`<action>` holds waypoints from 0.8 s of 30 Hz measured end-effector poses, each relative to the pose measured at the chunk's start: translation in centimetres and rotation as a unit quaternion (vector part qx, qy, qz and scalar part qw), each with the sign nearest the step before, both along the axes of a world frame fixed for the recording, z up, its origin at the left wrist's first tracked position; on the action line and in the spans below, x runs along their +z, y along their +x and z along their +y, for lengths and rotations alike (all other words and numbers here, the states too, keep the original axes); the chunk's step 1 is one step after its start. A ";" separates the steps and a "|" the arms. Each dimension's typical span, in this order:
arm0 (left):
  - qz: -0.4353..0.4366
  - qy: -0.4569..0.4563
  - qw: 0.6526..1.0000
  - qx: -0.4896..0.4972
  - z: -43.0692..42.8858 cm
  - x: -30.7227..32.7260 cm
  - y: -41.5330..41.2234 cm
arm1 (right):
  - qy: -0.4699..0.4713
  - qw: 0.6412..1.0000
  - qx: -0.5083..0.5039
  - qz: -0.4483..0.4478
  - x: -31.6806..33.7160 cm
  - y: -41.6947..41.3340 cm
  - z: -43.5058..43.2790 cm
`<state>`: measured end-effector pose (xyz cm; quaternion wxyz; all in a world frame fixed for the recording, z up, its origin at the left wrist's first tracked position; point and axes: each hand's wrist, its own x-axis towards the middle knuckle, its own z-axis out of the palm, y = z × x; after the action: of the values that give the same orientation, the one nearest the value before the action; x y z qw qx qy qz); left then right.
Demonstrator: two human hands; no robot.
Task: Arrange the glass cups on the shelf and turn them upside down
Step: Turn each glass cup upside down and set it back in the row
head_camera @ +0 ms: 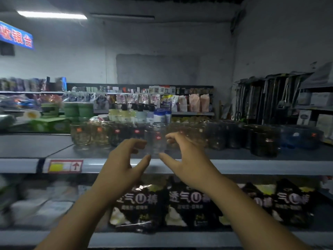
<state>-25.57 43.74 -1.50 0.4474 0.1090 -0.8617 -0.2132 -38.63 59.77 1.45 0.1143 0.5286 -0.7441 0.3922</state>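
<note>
Glass cup [156, 138] between left hand [124, 159], right hand [182, 156].

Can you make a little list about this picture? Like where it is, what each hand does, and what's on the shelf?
place: a shop aisle
left hand: open, fingers loosely bent, just left of the clear glass cup
right hand: open, just right of the same cup
touching: too blurry to tell
cup's spot: near the front of the grey shelf
cup's way up: cannot tell
neighbours: glass cups to its left, dark cups to its right
shelf below: black packets
</note>
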 end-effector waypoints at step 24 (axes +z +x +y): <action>-0.135 0.057 0.987 0.071 -41.7 8.2 0.4 | 0.088 0.993 0.027 0.074 7.0 1.2 -40.4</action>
<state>-25.21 2.03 6.66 0.3345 0.2231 -0.8905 -0.2127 -37.43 19.41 8.48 0.1112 0.5846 -0.7505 0.2875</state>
